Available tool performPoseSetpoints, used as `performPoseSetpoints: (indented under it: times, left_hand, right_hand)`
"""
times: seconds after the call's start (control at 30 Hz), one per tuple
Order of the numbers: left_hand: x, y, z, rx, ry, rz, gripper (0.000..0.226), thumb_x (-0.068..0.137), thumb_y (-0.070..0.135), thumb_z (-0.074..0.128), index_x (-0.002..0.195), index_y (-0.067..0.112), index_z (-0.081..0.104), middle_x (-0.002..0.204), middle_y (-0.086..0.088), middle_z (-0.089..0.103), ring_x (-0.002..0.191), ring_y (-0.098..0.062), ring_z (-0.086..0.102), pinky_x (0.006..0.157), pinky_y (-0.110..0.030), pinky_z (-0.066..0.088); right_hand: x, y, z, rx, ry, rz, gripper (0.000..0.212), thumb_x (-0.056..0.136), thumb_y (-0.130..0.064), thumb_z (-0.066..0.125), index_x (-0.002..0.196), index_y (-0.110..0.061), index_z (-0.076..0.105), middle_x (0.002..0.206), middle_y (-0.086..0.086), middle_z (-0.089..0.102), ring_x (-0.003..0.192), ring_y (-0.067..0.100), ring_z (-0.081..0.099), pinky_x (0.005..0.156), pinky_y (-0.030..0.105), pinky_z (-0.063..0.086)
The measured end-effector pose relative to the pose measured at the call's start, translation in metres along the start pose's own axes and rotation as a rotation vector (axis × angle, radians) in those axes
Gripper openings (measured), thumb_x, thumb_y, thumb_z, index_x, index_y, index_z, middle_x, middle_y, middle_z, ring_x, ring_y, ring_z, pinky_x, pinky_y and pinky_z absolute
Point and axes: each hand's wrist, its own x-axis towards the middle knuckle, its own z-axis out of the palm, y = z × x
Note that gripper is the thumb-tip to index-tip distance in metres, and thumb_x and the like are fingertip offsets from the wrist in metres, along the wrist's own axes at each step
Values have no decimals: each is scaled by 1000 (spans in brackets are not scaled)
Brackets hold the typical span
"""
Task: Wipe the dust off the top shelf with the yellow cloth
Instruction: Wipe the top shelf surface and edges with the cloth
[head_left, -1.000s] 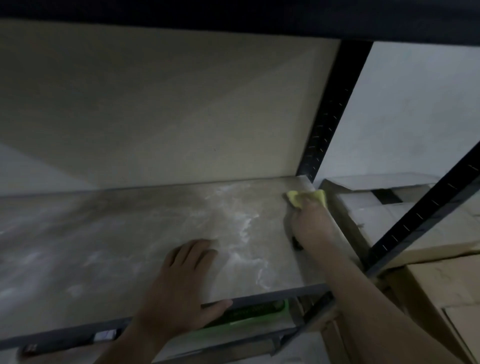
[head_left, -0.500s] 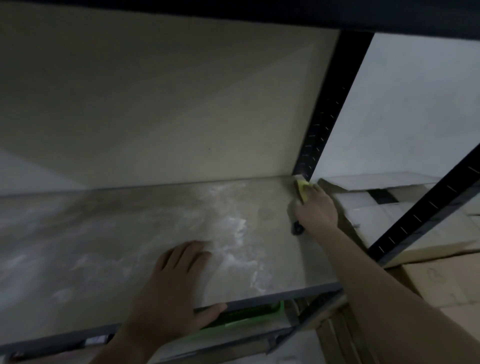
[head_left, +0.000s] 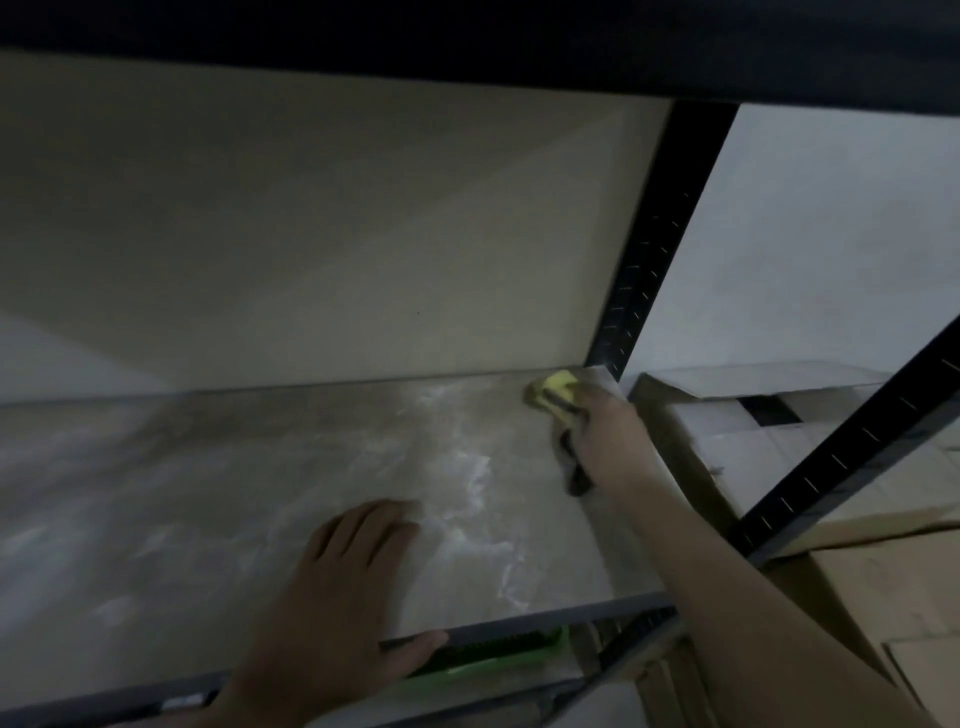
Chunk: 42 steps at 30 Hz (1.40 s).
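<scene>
1. Overhead, a dark beam (head_left: 467, 47) spans the top of the view, and below it a pale wall (head_left: 311, 234) backs the rack.
2. The shelf (head_left: 182, 493) fills the lower left and middle: a grey board, dim, with whitish dust swirls (head_left: 467, 467) streaked across its right half and a dark metal edge along the front.
3. A black slotted post (head_left: 644, 260) rises from the shelf's far right corner; a second one (head_left: 857, 441) runs slantwise at the right, in front of the boxes.
4. Cardboard boxes (head_left: 883, 571) are stacked beyond the shelf's right end, one with its flaps open.
5. The right arm reaches across the shelf's right end, and the right hand (head_left: 605, 436) lies near the far corner, fingers clamped on the cloth.
6. The left hand (head_left: 337, 587) rests flat on the shelf near the front edge, palm down, fingers slightly apart and the thumb hooked over the metal edge.
7. Something green (head_left: 498, 654) shows just under the front edge, beside that thumb; what it is cannot be told.
8. The cloth (head_left: 553, 387), yellow and bunched, sits on the shelf at the far right corner, just beside the post's foot, sticking out ahead of the right fingers. A dark patch lies under the right wrist; shadow or object, I cannot tell.
</scene>
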Motion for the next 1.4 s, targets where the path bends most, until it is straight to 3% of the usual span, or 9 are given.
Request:
performPoseSetpoints:
  times: [0.1, 0.2, 0.33, 0.57, 0.7, 0.8, 1.03, 1.23, 1.4]
  left_hand:
    - [0, -1, 0, 1, 1, -4, 87, 76, 81, 59, 137, 19, 59, 147, -1, 51, 135, -27, 50, 108, -39, 32]
    - [0, 0, -1, 0, 5, 6, 86, 74, 80, 61, 135, 19, 61, 145, -2, 53, 134, -27, 52, 106, -39, 33]
    - [1, 0, -4, 7, 7, 13, 85, 72, 79, 62, 134, 22, 60, 144, -2, 54, 133, -27, 52, 105, -38, 33]
    - [2, -1, -4, -16, -5, 6, 86, 70, 79, 65, 134, 22, 61, 145, -1, 54, 133, -26, 51, 105, -39, 36]
    - [1, -1, -5, -1, -5, 21, 85, 72, 79, 64, 134, 21, 62, 144, -1, 54, 133, -25, 51, 106, -36, 33]
    - [2, -1, -4, -9, 3, 17, 85, 70, 78, 65, 135, 23, 60, 143, -1, 54, 132, -26, 52, 106, -37, 33]
    - [1, -3, -1, -23, 22, 4, 87, 66, 79, 66, 130, 20, 63, 141, -3, 56, 130, -27, 54, 105, -37, 33]
    - [1, -2, -2, -28, 7, 4, 86, 73, 81, 60, 134, 21, 60, 145, 0, 52, 134, -25, 50, 108, -36, 31]
    - [0, -3, 0, -10, -4, 8, 87, 73, 82, 59, 134, 20, 59, 145, -1, 52, 133, -26, 50, 107, -36, 30]
  right_hand:
    - [8, 5, -8, -124, 46, -54, 30, 90, -21, 49, 116, -25, 63, 90, -2, 65, 85, 17, 65, 78, 24, 48]
    - [-1, -10, 11, -221, -62, -316, 38, 88, -37, 42, 115, -30, 67, 125, 0, 64, 110, 22, 58, 106, 32, 37]
    - [-12, -18, 15, 116, -234, -224, 43, 88, -26, 53, 130, -33, 56, 125, -3, 61, 102, 11, 60, 86, 16, 43]
    - [6, -16, 22, -97, -166, -292, 36, 82, -17, 60, 116, -22, 68, 118, -1, 58, 97, 16, 61, 89, 23, 47]
    - [41, 17, -10, -244, 85, 267, 35, 80, -5, 52, 114, -7, 62, 118, 14, 58, 106, 33, 55, 90, 39, 50]
    - [40, 23, -20, -281, 141, 385, 36, 81, -3, 51, 115, -4, 60, 119, 20, 51, 109, 38, 48, 91, 44, 47]
    - [-24, -24, 10, -215, -57, -230, 37, 80, -31, 55, 112, -16, 68, 112, 10, 62, 96, 29, 58, 88, 34, 46]
    - [-10, 41, -21, -419, 40, 592, 33, 84, -26, 59, 115, -14, 60, 114, 11, 48, 104, 31, 49, 87, 45, 50]
    - [-61, -33, 8, -360, -19, 89, 33, 90, -30, 42, 117, -19, 56, 123, 7, 50, 107, 24, 52, 90, 33, 47]
